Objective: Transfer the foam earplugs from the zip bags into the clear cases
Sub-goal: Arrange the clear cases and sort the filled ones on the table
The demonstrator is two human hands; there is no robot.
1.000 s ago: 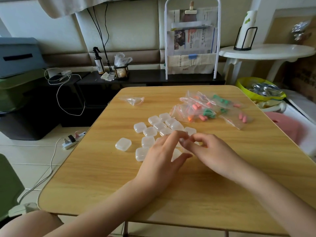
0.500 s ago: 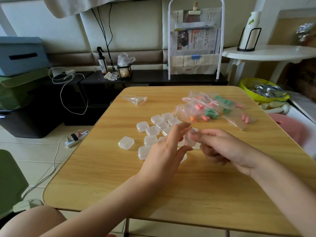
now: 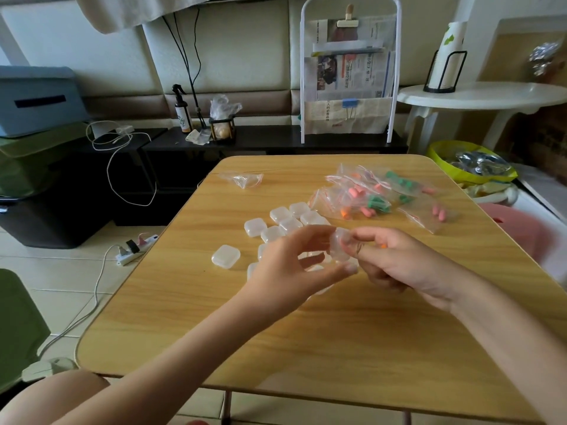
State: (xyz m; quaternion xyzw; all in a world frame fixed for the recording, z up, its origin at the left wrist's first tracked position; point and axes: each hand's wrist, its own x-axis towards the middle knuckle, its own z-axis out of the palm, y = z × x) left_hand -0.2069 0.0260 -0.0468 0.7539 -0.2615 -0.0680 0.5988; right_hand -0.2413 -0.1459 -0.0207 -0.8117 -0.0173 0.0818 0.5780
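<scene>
An empty zip bag (image 3: 242, 179) lies at ten o'clock on the counter (image 3: 337, 332). The closed clear cases (image 3: 276, 223) cluster at the centre, none showing earplugs inside. Above them the left hand (image 3: 285, 265) and right hand (image 3: 399, 265) pinch one raised case (image 3: 340, 248) between fingers and thumbs; whether it is open yet I cannot tell. At one o'clock the full zip bags (image 3: 377, 194) hold their foam earplugs (image 3: 376, 202). The task looks barely begun.

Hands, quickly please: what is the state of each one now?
Left hand: holding the small clear plastic case.
Right hand: pinching the same case.
</scene>
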